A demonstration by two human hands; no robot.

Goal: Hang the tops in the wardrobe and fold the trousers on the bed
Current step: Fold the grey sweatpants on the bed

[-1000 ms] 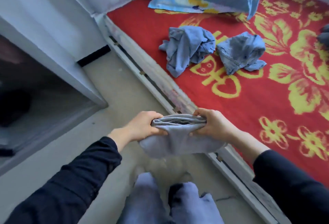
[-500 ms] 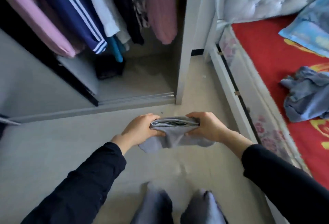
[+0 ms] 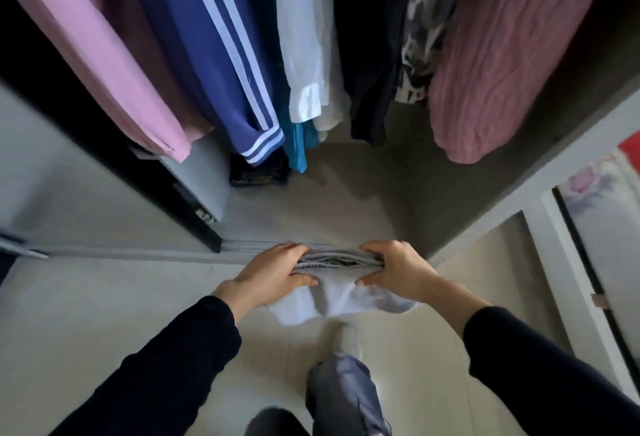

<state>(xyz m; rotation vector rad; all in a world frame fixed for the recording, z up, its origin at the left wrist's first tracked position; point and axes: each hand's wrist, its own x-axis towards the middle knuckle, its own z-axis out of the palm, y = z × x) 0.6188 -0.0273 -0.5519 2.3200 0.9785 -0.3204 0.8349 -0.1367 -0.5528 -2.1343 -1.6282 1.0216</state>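
Note:
A folded pale grey garment (image 3: pixel 341 293) is held between my hands just in front of the open wardrobe. My left hand (image 3: pixel 270 271) grips its left end and my right hand (image 3: pixel 398 267) grips its right end, thumbs underneath. The folded layers show along the top edge between the hands; its lower part sags. The wardrobe floor (image 3: pixel 332 200) lies directly beyond. Several tops hang above: a pink one (image 3: pixel 104 54), a navy jacket with white stripes (image 3: pixel 214 54), a white shirt (image 3: pixel 308 37), a dark garment (image 3: pixel 367 54), a patterned one (image 3: pixel 426 26) and a mauve knit (image 3: pixel 502 64).
A dark folded item (image 3: pixel 258 172) lies on the wardrobe floor at the back left. A black-edged sliding door (image 3: pixel 114 158) stands at the left. The bed frame (image 3: pixel 595 238) with a corner of the red cover (image 3: pixel 630 149) is at the right. My foot and leg (image 3: pixel 346 383) are below.
I have turned from the bed to face the wardrobe and stepped closer. Both hands keep the same grip on the folded garment. The bed with the crumpled blue clothes has left the view.

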